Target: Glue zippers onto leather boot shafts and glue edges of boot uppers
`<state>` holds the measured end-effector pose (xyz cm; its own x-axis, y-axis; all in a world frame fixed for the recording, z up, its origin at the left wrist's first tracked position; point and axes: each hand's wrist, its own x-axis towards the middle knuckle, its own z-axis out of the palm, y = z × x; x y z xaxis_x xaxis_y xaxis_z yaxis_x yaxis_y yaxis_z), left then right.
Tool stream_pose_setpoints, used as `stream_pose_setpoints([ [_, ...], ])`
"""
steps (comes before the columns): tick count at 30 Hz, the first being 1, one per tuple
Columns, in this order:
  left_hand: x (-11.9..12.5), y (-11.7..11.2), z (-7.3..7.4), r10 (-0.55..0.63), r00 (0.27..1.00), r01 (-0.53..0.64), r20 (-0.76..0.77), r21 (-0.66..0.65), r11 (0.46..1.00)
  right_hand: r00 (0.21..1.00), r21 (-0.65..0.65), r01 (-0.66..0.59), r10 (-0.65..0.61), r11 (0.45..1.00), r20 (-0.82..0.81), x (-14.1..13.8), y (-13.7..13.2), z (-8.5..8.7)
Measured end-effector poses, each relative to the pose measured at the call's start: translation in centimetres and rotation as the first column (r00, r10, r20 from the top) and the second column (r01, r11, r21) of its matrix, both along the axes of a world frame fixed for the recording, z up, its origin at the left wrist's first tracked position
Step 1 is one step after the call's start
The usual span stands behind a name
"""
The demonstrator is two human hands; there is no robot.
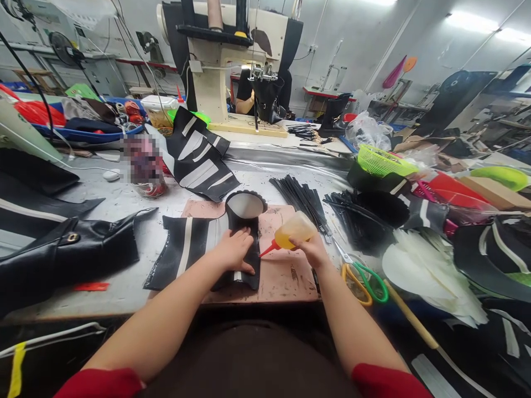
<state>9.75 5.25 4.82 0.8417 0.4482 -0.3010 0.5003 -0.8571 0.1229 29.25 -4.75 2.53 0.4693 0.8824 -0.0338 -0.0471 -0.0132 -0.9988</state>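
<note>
My left hand (238, 251) lies with its fingers spread on a black leather boot piece (199, 237), pressing it down. White tape strips run across the piece, and its scalloped top curls up beyond my hand. In my right hand (312, 247) is a squeeze bottle (295, 229) of yellow liquid, probably glue, tipped over to the left. Its red nozzle touches or nearly touches the piece's right edge. Under the piece is a stained pink board (290, 276).
Green-and-orange-handled scissors (362, 276) lie right of the board. Black strips (301, 202) lie behind it. More black leather pieces (203, 157) are behind and at left. A sewing machine (232, 61) stands across the table, with a person partly visible behind it.
</note>
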Motion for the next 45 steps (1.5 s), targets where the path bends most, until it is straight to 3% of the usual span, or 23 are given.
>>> stream_pose_setpoints([
  [5,0.3,-0.1,0.3,0.0,0.999,0.0,-0.038,-0.001,1.0,0.997,0.025,0.075,-0.074,0.997,-0.013,-0.5,-1.5,-0.3],
  [10,0.4,-0.2,0.5,-0.009,0.998,0.009,-0.058,-0.008,1.0,0.998,0.059,0.057,-0.057,0.997,-0.009,-1.0,-2.7,-1.3],
  [14,0.4,-0.3,0.6,-0.013,0.998,0.012,-0.069,-0.009,1.0,0.99,0.113,0.136,-0.139,0.984,0.019,-1.3,-3.3,-1.7],
  [20,0.4,0.0,0.1,-0.039,0.995,0.037,-0.094,-0.023,0.999,1.0,0.041,-0.005,0.005,0.999,0.004,-1.8,-4.8,-1.6],
  [24,0.4,0.0,-0.4,-0.049,0.994,0.049,-0.094,-0.003,0.999,0.998,0.086,0.06,-0.062,0.994,0.014,-2.2,-5.8,-1.9],
  [27,0.4,-0.1,-0.4,-0.041,0.995,0.042,-0.096,0.006,0.999,0.998,0.07,0.039,-0.043,0.997,0.052,-2.5,-6.6,-2.3],
  [31,0.5,-0.1,-0.3,-0.043,0.994,0.043,-0.105,-0.008,0.999,0.982,0.056,0.11,-0.117,0.992,0.145,-2.6,-7.5,-2.2],
  [36,0.4,0.0,-0.4,-0.042,0.995,0.042,-0.089,-0.008,0.999,0.969,0.03,-0.053,0.044,0.998,0.245,-1.9,-7.8,-2.2],
  [41,0.4,0.0,-0.6,-0.041,0.996,0.04,-0.077,-0.009,0.999,0.914,0.127,0.125,-0.164,0.984,0.372,-1.7,-6.1,-3.2],
  [45,0.3,-0.1,-0.3,-0.041,0.996,0.042,-0.076,0.011,0.999,0.798,0.361,0.321,-0.455,0.875,0.395,-1.6,-4.0,-2.7],
])
